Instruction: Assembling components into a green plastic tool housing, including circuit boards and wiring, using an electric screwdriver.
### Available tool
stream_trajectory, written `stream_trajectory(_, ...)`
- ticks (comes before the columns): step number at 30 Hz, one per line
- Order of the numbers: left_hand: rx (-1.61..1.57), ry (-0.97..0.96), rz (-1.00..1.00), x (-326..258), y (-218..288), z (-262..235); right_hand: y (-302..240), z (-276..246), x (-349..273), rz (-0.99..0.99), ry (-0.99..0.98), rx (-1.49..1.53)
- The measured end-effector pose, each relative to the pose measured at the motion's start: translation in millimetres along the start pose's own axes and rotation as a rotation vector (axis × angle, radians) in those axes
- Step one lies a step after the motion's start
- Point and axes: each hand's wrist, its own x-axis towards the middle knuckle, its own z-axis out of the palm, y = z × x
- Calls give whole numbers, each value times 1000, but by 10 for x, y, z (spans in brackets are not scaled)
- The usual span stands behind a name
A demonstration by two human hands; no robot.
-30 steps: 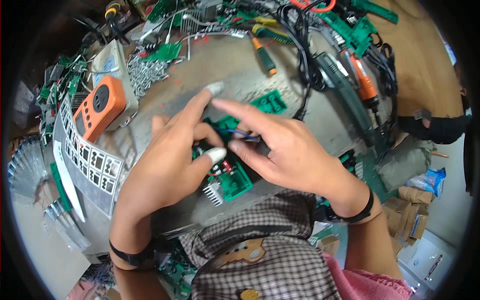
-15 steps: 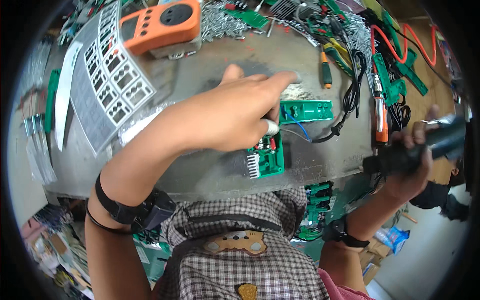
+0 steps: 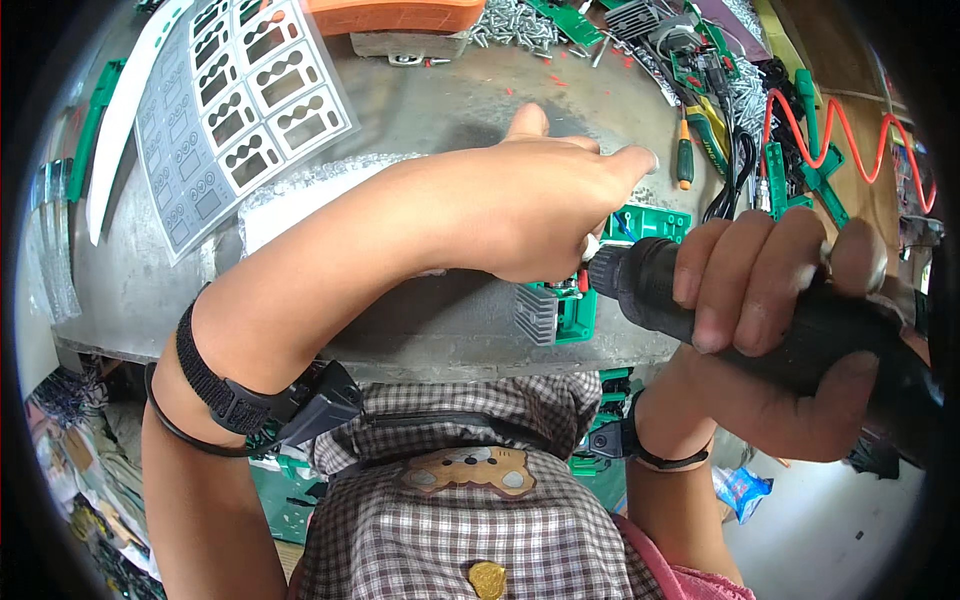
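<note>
My left hand [image 3: 545, 205] is over a green plastic housing [image 3: 575, 320] near the table's front edge. Its lower fingers, one with a white wrapping on the tip, close on the housing's far end, while another finger points right. Grey metal fins [image 3: 535, 315] and a small red part show in the housing. My right hand [image 3: 770, 290] is wrapped around a thick black electric screwdriver [image 3: 655, 290]. The ribbed nose of that tool is beside my left fingers, at the housing's right; the view hides its tip. Behind it lies a second green shell half [image 3: 665, 225] with a blue wire.
A sheet of panel stickers [image 3: 205, 130] and bubble wrap [image 3: 350, 175] lie left. At the back are an orange case [image 3: 400, 15] and loose screws [image 3: 515, 30]. A green-handled screwdriver [image 3: 685, 160], pliers [image 3: 715, 140], black cable [image 3: 738, 175] and red coiled hose [image 3: 830, 150] are right.
My right hand has brought the electric screwdriver leftward from the far right to beside my left fingers. My left hand stays on the housing. The whole view has shifted slightly.
</note>
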Motion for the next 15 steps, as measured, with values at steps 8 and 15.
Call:
stream_trajectory(8, -2, 47, 54, 11, 4, -17, 27, 308, -10, 34, 29, -146)
stream_trajectory(15, 30, 181, 207, -64, -27, -46, -64, 180, -241, -83, 400, -25)
